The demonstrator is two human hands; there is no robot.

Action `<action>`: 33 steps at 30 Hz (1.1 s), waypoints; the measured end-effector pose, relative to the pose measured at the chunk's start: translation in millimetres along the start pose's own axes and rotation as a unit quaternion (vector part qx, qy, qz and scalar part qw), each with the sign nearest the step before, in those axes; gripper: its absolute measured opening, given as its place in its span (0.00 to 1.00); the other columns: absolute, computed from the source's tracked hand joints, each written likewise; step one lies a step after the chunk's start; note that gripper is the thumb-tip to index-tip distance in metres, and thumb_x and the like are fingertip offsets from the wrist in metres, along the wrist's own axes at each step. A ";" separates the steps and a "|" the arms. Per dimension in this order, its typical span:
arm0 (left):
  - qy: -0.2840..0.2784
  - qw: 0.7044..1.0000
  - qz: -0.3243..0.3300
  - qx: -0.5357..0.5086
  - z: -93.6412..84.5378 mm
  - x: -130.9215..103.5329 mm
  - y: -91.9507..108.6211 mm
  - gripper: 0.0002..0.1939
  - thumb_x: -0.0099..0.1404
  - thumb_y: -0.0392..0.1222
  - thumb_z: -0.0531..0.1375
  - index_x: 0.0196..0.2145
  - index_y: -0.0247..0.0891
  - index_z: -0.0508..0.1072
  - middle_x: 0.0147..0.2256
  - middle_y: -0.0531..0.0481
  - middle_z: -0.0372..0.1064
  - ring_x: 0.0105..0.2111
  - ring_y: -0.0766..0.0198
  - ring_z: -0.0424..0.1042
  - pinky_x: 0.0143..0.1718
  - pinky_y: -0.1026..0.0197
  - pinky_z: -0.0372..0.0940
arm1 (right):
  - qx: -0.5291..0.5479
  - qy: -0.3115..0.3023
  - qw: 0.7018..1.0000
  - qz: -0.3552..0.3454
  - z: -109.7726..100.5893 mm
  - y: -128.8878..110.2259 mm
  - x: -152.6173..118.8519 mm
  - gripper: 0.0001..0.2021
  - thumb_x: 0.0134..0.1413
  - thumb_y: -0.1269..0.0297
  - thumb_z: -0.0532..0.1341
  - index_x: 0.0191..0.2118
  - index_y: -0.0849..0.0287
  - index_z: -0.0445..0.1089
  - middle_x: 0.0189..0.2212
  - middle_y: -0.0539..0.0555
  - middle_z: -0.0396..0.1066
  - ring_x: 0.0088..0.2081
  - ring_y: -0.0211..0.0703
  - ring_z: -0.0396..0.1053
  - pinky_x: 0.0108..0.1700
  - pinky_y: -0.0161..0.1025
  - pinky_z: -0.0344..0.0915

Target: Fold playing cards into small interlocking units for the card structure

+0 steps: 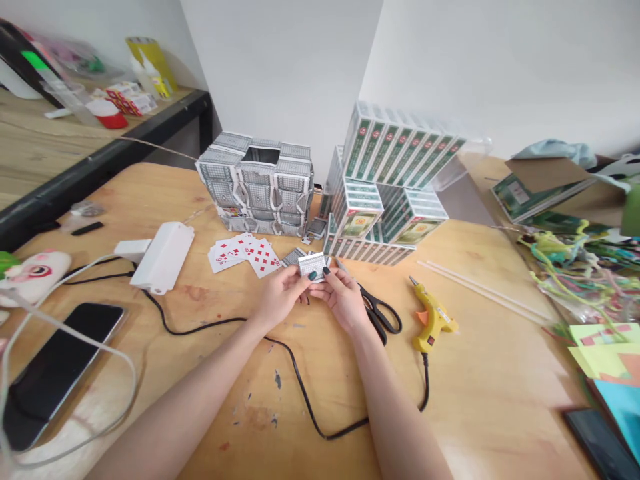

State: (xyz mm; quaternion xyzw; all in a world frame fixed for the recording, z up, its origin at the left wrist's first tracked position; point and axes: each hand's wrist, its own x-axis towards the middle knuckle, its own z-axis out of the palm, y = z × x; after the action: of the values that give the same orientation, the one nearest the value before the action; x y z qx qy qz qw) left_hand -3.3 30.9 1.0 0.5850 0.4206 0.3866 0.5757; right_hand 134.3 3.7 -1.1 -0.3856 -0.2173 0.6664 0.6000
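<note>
My left hand (281, 297) and my right hand (341, 298) meet over the middle of the wooden table (480, 373), and together they pinch a small folded playing card (311, 265) with its patterned back up. Just beyond it lies a fan of red diamond cards (243, 254) face up. Behind those stands a box built from folded cards (259, 181) with a square hole on top. To its right is a stack of green-and-white card packs (389, 183).
Black scissors (380, 311) and a yellow glue gun (433, 319) lie right of my right hand, with a black cord (295, 373) running under my arms. A white power adapter (163, 257) and a phone (53, 370) sit at left. Coloured paper and string (590, 280) crowd the right edge.
</note>
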 end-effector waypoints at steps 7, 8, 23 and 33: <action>-0.007 0.994 0.022 0.104 -1.0 -0.8 -1.4 0.11 0.61 0.47 0.53 0.29 0.36 0.68 0.17 0.56 0.64 0.18 0.68 0.65 0.20 0.68 0.60 | -0.024 0.004 1.000 -0.018 1.8 0.5 0.1 0.13 0.43 0.59 0.66 0.30 0.59 0.63 0.24 0.49 0.73 0.28 0.41 0.75 0.30 0.35 0.74; -0.011 0.995 0.022 0.102 -0.9 -1.0 -1.5 0.12 0.61 0.47 0.53 0.29 0.36 0.67 0.18 0.56 0.64 0.18 0.68 0.66 0.20 0.68 0.60 | -0.032 0.006 0.999 -0.019 2.0 0.5 -0.1 0.14 0.43 0.58 0.66 0.30 0.59 0.63 0.24 0.49 0.73 0.27 0.41 0.75 0.29 0.35 0.73; -0.057 0.998 -0.009 -0.018 5.4 -7.1 1.4 0.15 0.62 0.51 0.51 0.29 0.36 0.64 0.19 0.55 0.65 0.16 0.68 0.68 0.17 0.67 0.62 | -0.082 0.039 0.996 -0.024 3.5 1.2 -3.8 0.15 0.41 0.55 0.65 0.26 0.59 0.62 0.17 0.50 0.72 0.24 0.45 0.74 0.17 0.32 0.67; -0.057 0.997 -0.040 -0.023 4.9 -5.1 3.6 0.14 0.62 0.48 0.51 0.25 0.36 0.59 0.14 0.57 0.63 0.13 0.68 0.67 0.14 0.69 0.58 | -0.129 0.077 0.988 -0.047 10.4 1.9 -4.4 0.14 0.41 0.54 0.64 0.25 0.59 0.63 0.13 0.49 0.69 0.17 0.44 0.71 0.15 0.34 0.66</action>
State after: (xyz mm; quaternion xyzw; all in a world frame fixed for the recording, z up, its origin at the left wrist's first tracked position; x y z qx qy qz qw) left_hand -0.3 24.5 4.6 0.5750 0.4016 0.3389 0.6270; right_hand 125.0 0.9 4.9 -0.4990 -0.2727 0.5721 0.5910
